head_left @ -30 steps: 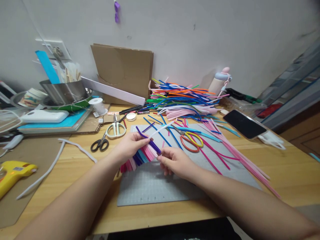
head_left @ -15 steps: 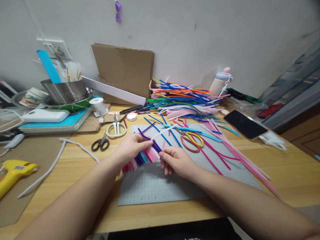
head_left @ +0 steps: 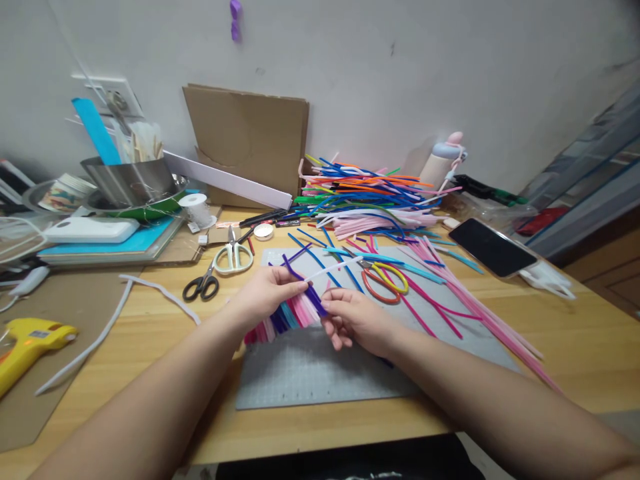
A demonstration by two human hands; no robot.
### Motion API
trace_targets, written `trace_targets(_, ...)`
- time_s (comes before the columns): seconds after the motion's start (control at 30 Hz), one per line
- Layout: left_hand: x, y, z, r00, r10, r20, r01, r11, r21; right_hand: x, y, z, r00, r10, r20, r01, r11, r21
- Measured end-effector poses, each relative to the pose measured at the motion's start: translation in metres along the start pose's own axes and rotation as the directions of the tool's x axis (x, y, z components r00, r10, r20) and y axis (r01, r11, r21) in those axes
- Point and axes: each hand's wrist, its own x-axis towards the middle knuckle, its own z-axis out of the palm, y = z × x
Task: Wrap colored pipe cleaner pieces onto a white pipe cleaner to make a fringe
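Note:
My left hand (head_left: pixel 280 293) pinches a row of pipe cleaners (head_left: pixel 300 311), side by side in pink, white, turquoise and purple. From its thumb a white pipe cleaner (head_left: pixel 334 268) sticks out to the upper right. A dark purple pipe cleaner (head_left: pixel 316 301) runs along the row's right edge, its upper end rising above the left thumb. My right hand (head_left: pixel 353 319) pinches that purple pipe cleaner low on the edge between thumb and forefinger, the other fingers loosely curled. Under both hands lies a grey cutting mat (head_left: pixel 290 380).
Scissors with red and yellow handles (head_left: pixel 385 279) rest on the mat among loose pipe cleaners. White scissors (head_left: pixel 234 257) and black scissors (head_left: pixel 201 288) lie left of it. A yellow glue gun (head_left: pixel 35 340) is far left, a phone (head_left: pixel 493 247) right, a pipe cleaner pile (head_left: pixel 375 200) behind.
Both hands have shifted slightly right with the row. The right hand's lower fingers have loosened a little, and a dark strand now shows below the right wrist.

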Motion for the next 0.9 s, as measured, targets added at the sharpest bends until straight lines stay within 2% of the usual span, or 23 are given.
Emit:
trace_targets(0.6, -0.0019, 0.0039, 0.0026, 0.996, 0.015, -0.089, -0.011, 0.999, 0.045, -0.0018, -0.0005, 0.0012, 0.999, -0.023, -0.026, 0.019, 0.986, -0.164)
trace_targets(0.67, -0.0021, 0.0044, 0.0024, 0.997, 0.003, -0.071, -0.001, 1.000, 0.027, -0.0033, 0.0007, 0.0015, 0.994, -0.108, -0.028, 0.096, 0.957, -0.273)
trace_targets(0.77, -0.0022, 0.0051, 0.0025, 0.999, -0.011, -0.049, 0.011, 1.000, 0.007, -0.0064, 0.0023, 0.0024, 0.962, -0.272, 0.028, 0.253, 0.849, -0.463)
trace_targets(0.9, -0.0018, 0.0047, 0.0040, 0.999, -0.009, -0.044, 0.008, 1.000, -0.015, -0.0089, 0.0026, 0.0044, 0.950, -0.306, 0.061, 0.279, 0.747, -0.603)
